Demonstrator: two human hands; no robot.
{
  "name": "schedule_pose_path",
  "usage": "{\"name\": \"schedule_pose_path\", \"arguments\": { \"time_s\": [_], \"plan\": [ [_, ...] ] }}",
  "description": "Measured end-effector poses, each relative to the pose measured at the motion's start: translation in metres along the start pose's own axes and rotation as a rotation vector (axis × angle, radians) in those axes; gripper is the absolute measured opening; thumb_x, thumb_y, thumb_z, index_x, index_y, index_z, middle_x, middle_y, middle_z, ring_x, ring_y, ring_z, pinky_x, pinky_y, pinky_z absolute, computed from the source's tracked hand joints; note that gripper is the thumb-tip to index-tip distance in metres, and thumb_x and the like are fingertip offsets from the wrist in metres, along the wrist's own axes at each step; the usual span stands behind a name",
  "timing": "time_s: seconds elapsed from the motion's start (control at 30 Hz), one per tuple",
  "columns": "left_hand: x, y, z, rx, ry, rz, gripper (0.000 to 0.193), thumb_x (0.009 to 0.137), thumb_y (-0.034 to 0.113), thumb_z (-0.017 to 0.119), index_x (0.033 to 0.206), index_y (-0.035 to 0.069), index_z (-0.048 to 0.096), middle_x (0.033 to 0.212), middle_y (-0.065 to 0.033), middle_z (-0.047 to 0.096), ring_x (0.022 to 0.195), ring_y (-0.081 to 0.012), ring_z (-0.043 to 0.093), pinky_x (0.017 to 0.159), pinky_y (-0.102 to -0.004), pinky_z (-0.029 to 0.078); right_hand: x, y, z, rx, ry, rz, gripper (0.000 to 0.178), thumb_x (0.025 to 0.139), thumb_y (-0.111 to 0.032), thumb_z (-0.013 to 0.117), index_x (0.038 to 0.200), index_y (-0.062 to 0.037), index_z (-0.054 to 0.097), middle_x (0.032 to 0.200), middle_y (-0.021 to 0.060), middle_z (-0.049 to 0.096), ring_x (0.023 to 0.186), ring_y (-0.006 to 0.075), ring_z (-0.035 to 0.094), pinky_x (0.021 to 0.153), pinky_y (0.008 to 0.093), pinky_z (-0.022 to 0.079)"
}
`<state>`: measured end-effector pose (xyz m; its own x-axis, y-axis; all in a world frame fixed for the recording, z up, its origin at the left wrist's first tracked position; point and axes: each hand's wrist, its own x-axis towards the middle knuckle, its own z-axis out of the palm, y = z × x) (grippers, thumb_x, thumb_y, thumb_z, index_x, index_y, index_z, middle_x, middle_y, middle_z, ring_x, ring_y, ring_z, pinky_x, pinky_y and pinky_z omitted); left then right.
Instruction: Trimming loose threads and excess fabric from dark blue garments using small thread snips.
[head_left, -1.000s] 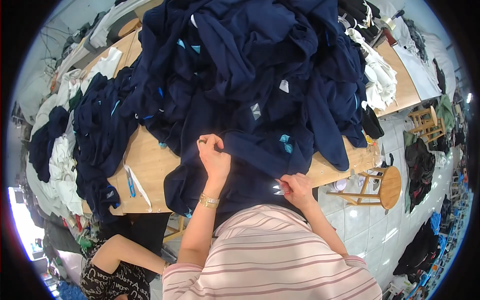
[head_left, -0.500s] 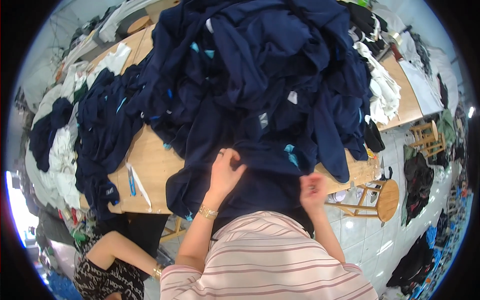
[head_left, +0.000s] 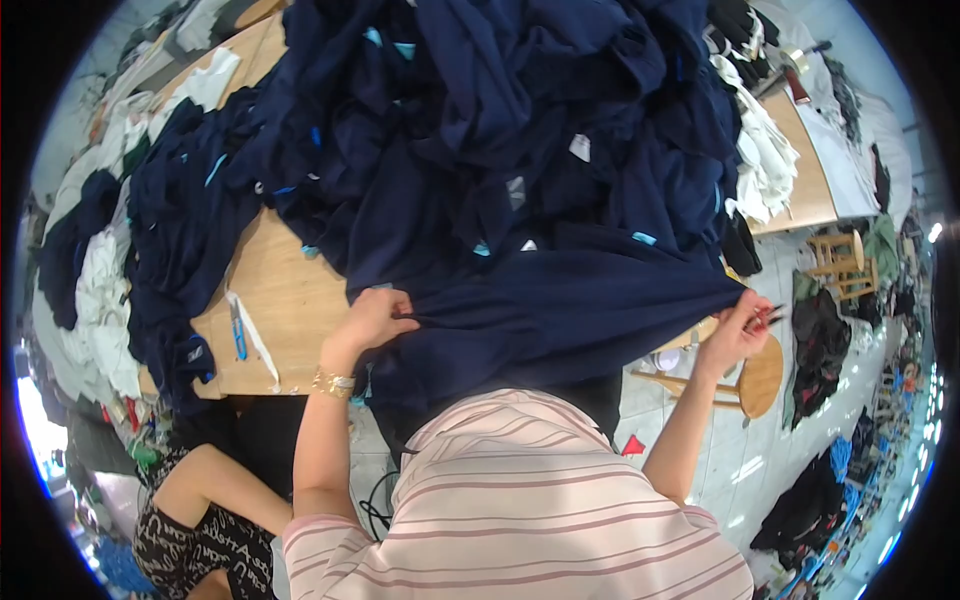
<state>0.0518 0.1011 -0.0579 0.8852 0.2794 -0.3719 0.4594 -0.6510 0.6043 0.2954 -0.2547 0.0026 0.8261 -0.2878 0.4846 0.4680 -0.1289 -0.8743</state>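
A navy blue garment (head_left: 560,315) is stretched sideways in front of me, its cloth drawn into long folds. My left hand (head_left: 370,320) pinches it at the left end, near a small light patch. At the other end, my right hand (head_left: 735,335) grips a pulled-out corner beyond the table edge. Two dark pointed tips (head_left: 775,315) stick out from the right fingers; they look like small thread snips, mostly hidden by the hand. Just behind the garment rises a large heap of navy garments (head_left: 450,130) with white labels and turquoise bits.
On the wooden table (head_left: 280,300) lies a blue-handled cutter (head_left: 238,330) beside a white strip (head_left: 258,345). White cloth (head_left: 765,165) is piled at the right. A wooden stool (head_left: 762,375) stands by the table's right side. Another person's arm (head_left: 230,485) is at lower left.
My hands have moved apart, the left one leftward and the right one up and outward. The right hand has taken hold of the cloth, and the garment is now pulled wide.
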Motion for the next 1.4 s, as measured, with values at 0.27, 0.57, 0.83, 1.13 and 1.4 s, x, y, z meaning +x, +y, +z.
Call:
{"name": "schedule_pose_path", "arguments": {
  "time_s": [0.27, 0.57, 0.83, 1.13, 1.4],
  "plan": [
    [-0.001, -0.001, -0.029, -0.118, 0.007, -0.106, 0.023, 0.071, 0.013, 0.073, 0.078, -0.001, 0.057, 0.069, -0.008, 0.06, 0.062, -0.0176, 0.056, 0.061, -0.0286, 0.045, -0.012, 0.013, 0.005, 0.037, -0.011, 0.13, 0.017, 0.09, -0.016, 0.058, 0.08, -0.0059, 0.048, 0.059, -0.0038, 0.042, 0.042, 0.0014, 0.032, 0.04, 0.0175, 0.03],
    [0.018, 0.07, -0.076, 0.371, 1.29, 0.199, 0.022, 0.08, 0.009, 0.064, 0.1, 0.004, 0.055, 0.093, -0.0123, 0.059, 0.094, -0.0301, 0.054, 0.08, -0.038, 0.042, 0.025, -0.018, 0.058, 0.478, -0.432, 0.236, 0.015, 0.093, -0.013, 0.051, 0.097, 0.0013, 0.046, 0.082, 0.0097, 0.059, 0.076, 0.0216, 0.066, 0.074, 0.026, 0.047],
    [-0.023, 0.097, 0.03, 0.255, 0.028, 0.379, 0.037, 0.07, 0.038, 0.071, 0.071, 0.005, 0.056, 0.068, -0.0083, 0.058, 0.063, -0.0256, 0.058, 0.057, -0.0348, 0.048, -0.051, 0.016, 0.012, -0.165, -0.691, 0.168, 0.025, 0.075, -0.011, 0.072, 0.097, -0.0047, 0.063, 0.07, -0.0018, 0.059, 0.057, 0.003, 0.049, 0.049, 0.0171, 0.035],
    [-0.024, 0.048, 0.045, -0.016, -0.158, 0.37, 0.016, 0.084, 0.013, 0.055, 0.097, 0.004, 0.056, 0.091, -0.0188, 0.06, 0.096, -0.035, 0.054, 0.081, -0.0385, 0.044, -0.109, 0.013, -0.043, -0.41, -1.028, 0.332, 0.029, 0.071, -0.022, 0.076, 0.07, -0.0001, 0.057, 0.054, 0.0027, 0.046, 0.052, 0.0146, 0.045, 0.05, 0.0288, 0.037],
    [-0.028, 0.097, -0.082, -0.842, -0.144, 0.201, 0.01, 0.092, 0.007, 0.044, 0.093, 0.001, 0.052, 0.083, 0.0048, 0.05, 0.077, -0.0014, 0.043, 0.069, -0.0153, 0.037, 0.002, -0.054, -0.003, 0.494, -0.257, 0.865, 0.021, 0.084, -0.018, 0.062, 0.094, -0.0013, 0.054, 0.075, 0.0078, 0.063, 0.06, 0.0126, 0.063, 0.049, 0.0237, 0.052]
  ]
}}
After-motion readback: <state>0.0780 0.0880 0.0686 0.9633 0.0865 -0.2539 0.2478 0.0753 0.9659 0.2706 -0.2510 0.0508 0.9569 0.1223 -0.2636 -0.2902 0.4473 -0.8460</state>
